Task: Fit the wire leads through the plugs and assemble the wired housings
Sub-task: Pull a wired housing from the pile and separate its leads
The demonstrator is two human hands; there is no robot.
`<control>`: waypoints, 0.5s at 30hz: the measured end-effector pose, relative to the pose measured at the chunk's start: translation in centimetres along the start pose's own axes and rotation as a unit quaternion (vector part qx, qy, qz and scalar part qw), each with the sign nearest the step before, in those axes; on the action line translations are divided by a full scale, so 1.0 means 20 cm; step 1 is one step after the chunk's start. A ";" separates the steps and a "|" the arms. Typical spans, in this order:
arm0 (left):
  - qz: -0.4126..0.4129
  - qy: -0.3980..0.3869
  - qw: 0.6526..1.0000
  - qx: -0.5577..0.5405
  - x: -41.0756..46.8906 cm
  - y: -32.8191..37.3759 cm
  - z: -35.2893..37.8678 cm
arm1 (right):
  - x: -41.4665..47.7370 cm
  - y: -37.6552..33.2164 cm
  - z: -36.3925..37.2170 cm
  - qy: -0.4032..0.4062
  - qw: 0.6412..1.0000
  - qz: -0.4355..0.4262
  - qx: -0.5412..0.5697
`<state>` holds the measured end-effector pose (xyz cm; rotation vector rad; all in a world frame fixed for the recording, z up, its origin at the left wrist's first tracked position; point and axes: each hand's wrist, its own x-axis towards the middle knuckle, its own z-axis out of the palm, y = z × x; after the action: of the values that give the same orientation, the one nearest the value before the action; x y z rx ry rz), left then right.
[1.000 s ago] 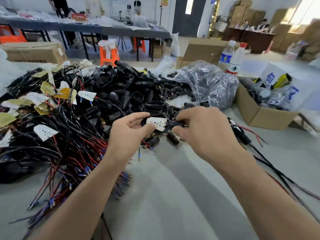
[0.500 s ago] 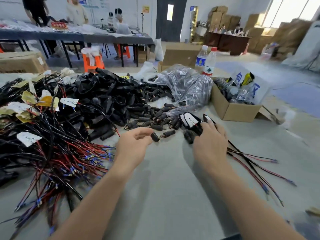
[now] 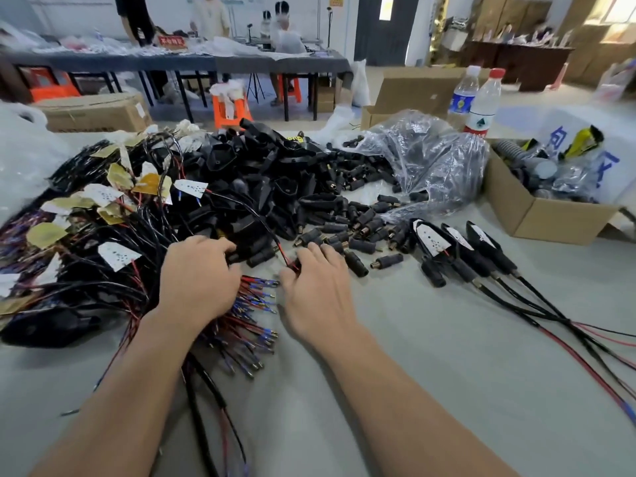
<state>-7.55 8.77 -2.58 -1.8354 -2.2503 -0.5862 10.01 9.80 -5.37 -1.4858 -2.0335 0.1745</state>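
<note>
Three assembled housings (image 3: 457,237) in a row right of the loose plugs (image 3: 361,232); unfitted wire heap (image 3: 103,242) at left far larger (most work remains); left hand (image 3: 199,277) curled round a black part (image 3: 249,259), right hand (image 3: 318,294) pinching a red lead (image 3: 280,248).

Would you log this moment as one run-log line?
left hand: in wire pile, grip unclear | right hand: pinches red lead | wired housings: three laid right

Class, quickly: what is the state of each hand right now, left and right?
Left hand: closed, gripping a black plug.
Right hand: closed, pinching a red wire.
</note>
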 end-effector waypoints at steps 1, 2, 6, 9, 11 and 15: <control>0.013 -0.004 1.000 0.012 0.00 0.00 0.02 | 0.02 -0.02 0.02 0.002 1.000 -0.003 0.019; 0.025 0.001 1.000 0.013 -0.01 0.00 0.04 | 0.04 -0.05 0.03 0.001 0.999 -0.009 0.037; 0.055 0.027 0.997 -0.049 -0.01 -0.01 0.03 | 0.07 -0.12 0.05 -0.004 0.996 -0.027 0.090; 0.070 -0.008 0.992 -0.105 -0.01 -0.02 0.01 | 0.09 -0.07 0.05 -0.027 0.992 0.013 0.120; 0.082 -0.034 0.989 -0.121 -0.01 -0.01 0.00 | 0.11 -0.06 0.05 -0.023 0.988 0.040 0.145; 0.074 -0.029 0.988 -0.132 -0.02 -0.01 0.01 | 0.19 -0.07 0.04 -0.035 0.987 0.061 0.147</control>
<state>-7.59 8.44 -2.93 -2.1468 -2.1323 -0.8470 7.71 12.87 -4.01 -1.4318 -1.8726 0.5594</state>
